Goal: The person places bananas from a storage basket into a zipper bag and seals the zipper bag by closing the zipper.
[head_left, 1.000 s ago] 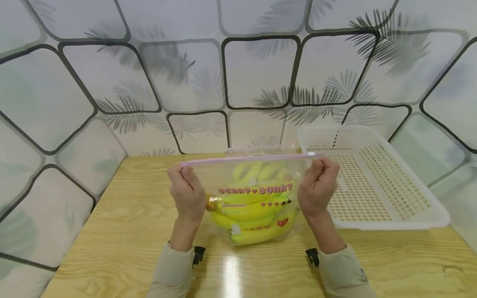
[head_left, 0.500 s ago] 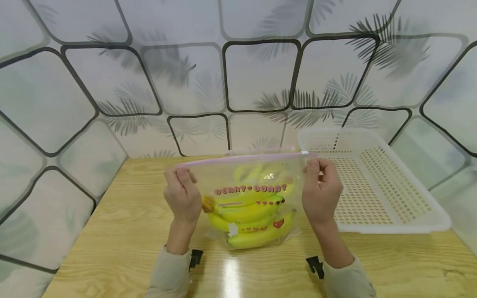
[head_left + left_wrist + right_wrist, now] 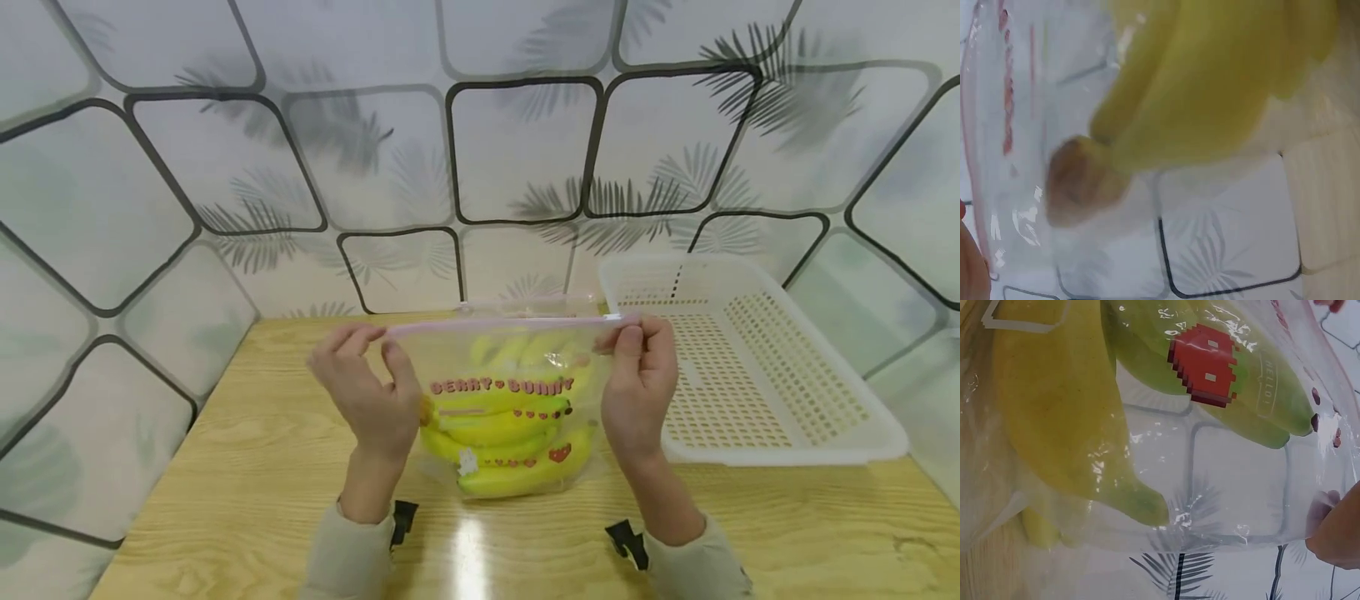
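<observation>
A clear zip bag (image 3: 450,354) with a pink zip edge and "BERRY BUNNY" print stands upright at mid-table in the head view. Bananas (image 3: 510,479) lie inside it; the left wrist view shows their brown stem end (image 3: 1079,181). My right hand (image 3: 640,392) pinches the bag's upper right corner beside the white zip slider (image 3: 613,317). At the upper left corner is my left hand (image 3: 372,387), its fingers loosely bent and its thumb apart from them. In the right wrist view, a red printed heart (image 3: 1207,365) covers part of the bananas.
A white perforated basket (image 3: 817,367) stands at the right of the wooden table (image 3: 247,467). Behind the held bag, the top of another clear bag (image 3: 528,304) shows against the patterned backdrop (image 3: 525,150).
My left hand has gone from a fist gripping the bag's corner to loosened fingers with the thumb apart. My right hand's fist has eased into a pinch. The bag stays in nearly the same place.
</observation>
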Demonstrator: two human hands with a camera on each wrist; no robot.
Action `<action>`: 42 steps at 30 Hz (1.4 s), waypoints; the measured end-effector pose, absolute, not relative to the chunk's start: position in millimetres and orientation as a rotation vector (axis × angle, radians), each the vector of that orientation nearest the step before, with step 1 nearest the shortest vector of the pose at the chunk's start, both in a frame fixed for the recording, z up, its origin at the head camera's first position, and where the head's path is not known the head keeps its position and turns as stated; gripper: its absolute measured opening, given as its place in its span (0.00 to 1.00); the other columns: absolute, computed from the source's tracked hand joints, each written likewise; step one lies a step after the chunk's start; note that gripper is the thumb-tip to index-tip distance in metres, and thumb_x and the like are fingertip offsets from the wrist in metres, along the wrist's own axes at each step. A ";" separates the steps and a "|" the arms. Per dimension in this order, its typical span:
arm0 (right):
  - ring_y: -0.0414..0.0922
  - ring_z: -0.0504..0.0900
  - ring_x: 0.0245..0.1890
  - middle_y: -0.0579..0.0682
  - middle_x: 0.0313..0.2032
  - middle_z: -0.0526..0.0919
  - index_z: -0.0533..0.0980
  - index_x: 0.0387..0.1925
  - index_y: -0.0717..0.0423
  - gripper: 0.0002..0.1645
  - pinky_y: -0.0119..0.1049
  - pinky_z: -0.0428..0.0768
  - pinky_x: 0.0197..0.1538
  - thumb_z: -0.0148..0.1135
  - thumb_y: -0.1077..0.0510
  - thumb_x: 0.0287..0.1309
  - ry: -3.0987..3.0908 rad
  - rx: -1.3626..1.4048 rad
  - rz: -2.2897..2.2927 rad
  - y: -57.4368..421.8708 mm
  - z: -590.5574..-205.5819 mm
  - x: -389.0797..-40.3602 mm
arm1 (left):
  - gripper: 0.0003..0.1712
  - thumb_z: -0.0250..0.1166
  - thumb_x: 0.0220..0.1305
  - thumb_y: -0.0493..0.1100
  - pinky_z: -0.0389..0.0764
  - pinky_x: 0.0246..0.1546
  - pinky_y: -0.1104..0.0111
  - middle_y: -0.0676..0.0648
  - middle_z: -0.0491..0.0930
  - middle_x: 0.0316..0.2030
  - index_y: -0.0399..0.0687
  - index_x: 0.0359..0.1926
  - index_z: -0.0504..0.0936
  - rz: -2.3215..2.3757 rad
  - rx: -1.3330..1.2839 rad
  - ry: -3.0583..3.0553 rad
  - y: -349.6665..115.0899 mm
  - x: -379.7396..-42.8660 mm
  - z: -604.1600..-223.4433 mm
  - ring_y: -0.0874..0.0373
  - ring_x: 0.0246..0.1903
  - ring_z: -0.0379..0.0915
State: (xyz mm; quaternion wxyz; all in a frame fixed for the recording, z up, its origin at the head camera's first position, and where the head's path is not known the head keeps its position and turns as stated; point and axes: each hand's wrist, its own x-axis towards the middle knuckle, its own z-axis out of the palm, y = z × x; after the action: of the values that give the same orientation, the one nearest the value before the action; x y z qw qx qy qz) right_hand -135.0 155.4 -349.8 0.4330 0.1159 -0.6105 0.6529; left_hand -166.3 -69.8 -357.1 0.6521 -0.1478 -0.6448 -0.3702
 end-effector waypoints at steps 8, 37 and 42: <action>0.40 0.73 0.31 0.47 0.29 0.74 0.63 0.32 0.80 0.15 0.28 0.70 0.37 0.41 0.69 0.74 -1.484 0.415 1.485 150.7 -352.2 -133.6 | 0.10 0.55 0.67 0.30 0.73 0.18 0.76 0.39 0.80 0.43 0.34 0.47 0.79 -0.833 -0.758 -1.649 -10.4 -128.2 -338.3 0.60 0.20 0.72; 0.50 0.74 0.32 0.62 0.28 0.77 0.76 0.30 0.74 0.23 0.28 0.73 0.45 0.56 0.54 0.71 -1.456 0.821 1.079 158.8 -346.8 -134.7 | 0.08 0.57 0.72 0.38 0.80 0.34 0.77 0.44 0.78 0.34 0.36 0.37 0.78 -0.900 -0.998 -1.786 6.1 -122.6 -336.0 0.56 0.30 0.77; 0.51 0.72 0.30 0.61 0.27 0.76 0.75 0.29 0.73 0.22 0.29 0.71 0.43 0.56 0.55 0.71 -1.448 0.839 1.067 155.7 -342.8 -131.5 | 0.08 0.56 0.73 0.36 0.80 0.34 0.77 0.43 0.77 0.34 0.35 0.37 0.77 -0.885 -1.018 -1.744 5.7 -123.3 -336.8 0.56 0.30 0.76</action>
State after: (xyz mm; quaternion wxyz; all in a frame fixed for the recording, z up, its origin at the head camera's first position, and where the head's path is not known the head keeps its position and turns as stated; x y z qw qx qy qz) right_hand -131.5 155.7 -342.8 0.5469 0.3540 -0.6107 0.4501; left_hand -123.3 5.7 -336.8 0.4516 -0.4119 -0.7057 -0.3583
